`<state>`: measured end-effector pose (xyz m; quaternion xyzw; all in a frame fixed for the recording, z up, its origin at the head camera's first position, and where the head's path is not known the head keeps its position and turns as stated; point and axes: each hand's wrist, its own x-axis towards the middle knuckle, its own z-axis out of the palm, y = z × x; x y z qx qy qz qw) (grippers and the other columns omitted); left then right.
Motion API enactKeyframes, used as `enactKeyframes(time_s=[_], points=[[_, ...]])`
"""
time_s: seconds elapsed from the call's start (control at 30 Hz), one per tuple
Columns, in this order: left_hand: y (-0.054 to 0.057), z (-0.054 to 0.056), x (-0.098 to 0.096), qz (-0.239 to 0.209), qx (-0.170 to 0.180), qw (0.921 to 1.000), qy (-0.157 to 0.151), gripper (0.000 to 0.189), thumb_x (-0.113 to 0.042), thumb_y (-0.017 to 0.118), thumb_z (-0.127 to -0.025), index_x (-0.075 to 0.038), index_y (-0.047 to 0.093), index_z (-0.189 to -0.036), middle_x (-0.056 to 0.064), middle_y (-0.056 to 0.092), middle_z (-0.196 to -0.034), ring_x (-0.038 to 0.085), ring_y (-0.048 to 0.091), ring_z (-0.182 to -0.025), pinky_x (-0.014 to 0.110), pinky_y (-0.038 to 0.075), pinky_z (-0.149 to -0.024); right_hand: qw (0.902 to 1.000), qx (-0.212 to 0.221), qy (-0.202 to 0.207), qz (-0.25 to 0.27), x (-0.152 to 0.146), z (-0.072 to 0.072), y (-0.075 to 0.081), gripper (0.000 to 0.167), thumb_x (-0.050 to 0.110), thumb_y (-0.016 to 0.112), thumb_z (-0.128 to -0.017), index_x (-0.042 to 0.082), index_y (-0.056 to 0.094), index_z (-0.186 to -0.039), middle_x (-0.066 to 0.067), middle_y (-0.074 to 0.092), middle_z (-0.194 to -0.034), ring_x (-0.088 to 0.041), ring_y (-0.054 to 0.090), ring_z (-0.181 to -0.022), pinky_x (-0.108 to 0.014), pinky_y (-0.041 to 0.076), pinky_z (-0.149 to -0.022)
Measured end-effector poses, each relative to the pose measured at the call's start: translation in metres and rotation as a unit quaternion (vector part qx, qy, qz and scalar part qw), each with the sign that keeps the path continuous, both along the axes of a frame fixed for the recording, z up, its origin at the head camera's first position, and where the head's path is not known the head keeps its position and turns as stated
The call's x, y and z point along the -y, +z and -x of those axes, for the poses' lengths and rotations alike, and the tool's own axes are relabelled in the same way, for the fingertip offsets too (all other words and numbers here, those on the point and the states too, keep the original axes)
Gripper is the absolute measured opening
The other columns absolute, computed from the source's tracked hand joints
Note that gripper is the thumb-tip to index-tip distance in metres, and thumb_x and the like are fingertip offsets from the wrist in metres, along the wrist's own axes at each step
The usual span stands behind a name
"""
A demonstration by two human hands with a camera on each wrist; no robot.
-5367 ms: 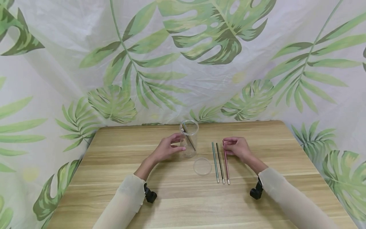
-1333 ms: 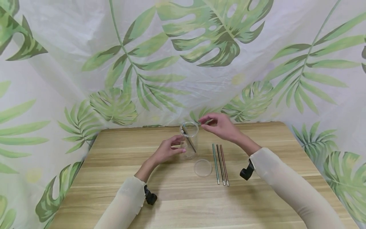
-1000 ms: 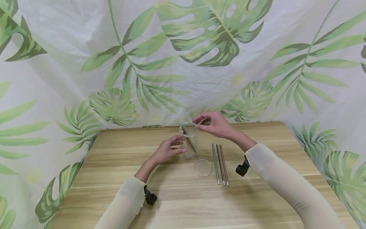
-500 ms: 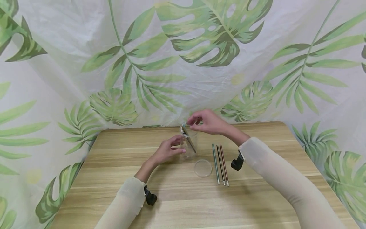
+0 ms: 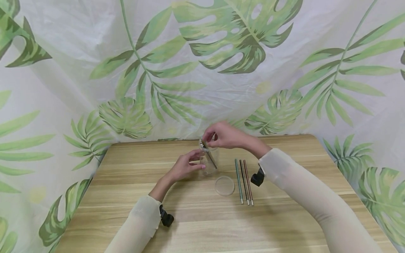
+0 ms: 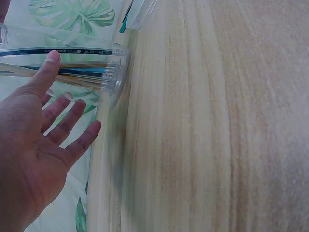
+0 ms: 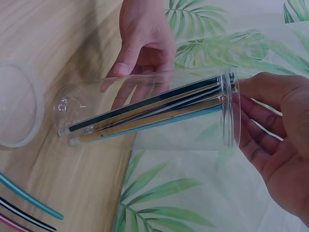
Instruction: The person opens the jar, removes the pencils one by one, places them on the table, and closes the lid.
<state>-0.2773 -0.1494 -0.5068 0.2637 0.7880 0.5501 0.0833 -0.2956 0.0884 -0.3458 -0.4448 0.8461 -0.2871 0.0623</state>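
Note:
A clear plastic jar (image 5: 210, 169) stands near the table's back edge with several pencils (image 7: 149, 104) leaning inside, their eraser ends down. From the left, my left hand (image 5: 183, 166) holds the jar, thumb on the near side and fingers reaching round the far side. My right hand (image 5: 228, 135) is at the jar's mouth, its thumb and finger pinching a pencil among the upper ends. The fingertips overlap the rim in the head view. Three pencils lie side by side to the right: a teal one (image 5: 238, 181), a black one (image 5: 244, 179) and a red one (image 5: 248, 180).
A round clear lid (image 5: 224, 186) lies flat on the wooden table (image 5: 196, 232), between the jar and the loose pencils. Behind the table's back edge hangs a leaf-patterned cloth (image 5: 171, 95). A small black camera sits on each wrist.
Earlier my right hand left the red pencil on the table beside the others. It then moved left over the jar's rim to the pencil ends. My left hand stayed at the jar.

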Motion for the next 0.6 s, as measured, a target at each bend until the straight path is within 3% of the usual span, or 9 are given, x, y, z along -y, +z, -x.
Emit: enactKeyframes(time_s=[0.1, 0.37, 0.6], points=[[-0.0001, -0.0002, -0.0015, -0.001, 0.002, 1.0000, 0.000, 0.061, 0.003, 0.078, -0.093, 0.012, 0.050, -0.147, 0.035, 0.058, -0.144, 0.053, 0.057, -0.132, 0.067, 0.050, -0.107, 0.9998, 0.000, 0.009, -0.017, 0.0029, 0.0017, -0.0002, 0.011, 0.003, 0.075, -0.094, 0.005, 0.080, -0.104, -0.004, 0.080, -0.101, -0.013, 0.074, -0.092, -0.025, 0.063, -0.084], [0.0006, -0.0003, 0.0022, 0.016, -0.015, 0.9998, -0.001, 0.062, -0.011, 0.082, -0.094, 0.001, 0.055, -0.148, 0.024, 0.063, -0.145, 0.042, 0.063, -0.131, 0.057, 0.055, -0.107, 0.9994, 0.015, 0.016, -0.026, 0.0067, 0.0043, 0.0004, 0.006, 0.001, 0.078, -0.092, 0.005, 0.079, -0.096, -0.003, 0.079, -0.092, -0.011, 0.073, -0.084, -0.023, 0.062, -0.079], [-0.0010, 0.0010, 0.0032, 0.023, -0.020, 0.9995, -0.003, 0.063, -0.010, 0.082, -0.094, 0.001, 0.053, -0.149, 0.025, 0.063, -0.145, 0.042, 0.064, -0.130, 0.057, 0.055, -0.107, 0.9990, 0.020, 0.015, -0.036, 0.0088, 0.0057, 0.0016, 0.002, 0.002, 0.080, -0.091, 0.004, 0.078, -0.093, -0.002, 0.079, -0.090, -0.009, 0.073, -0.082, -0.022, 0.062, -0.077]])
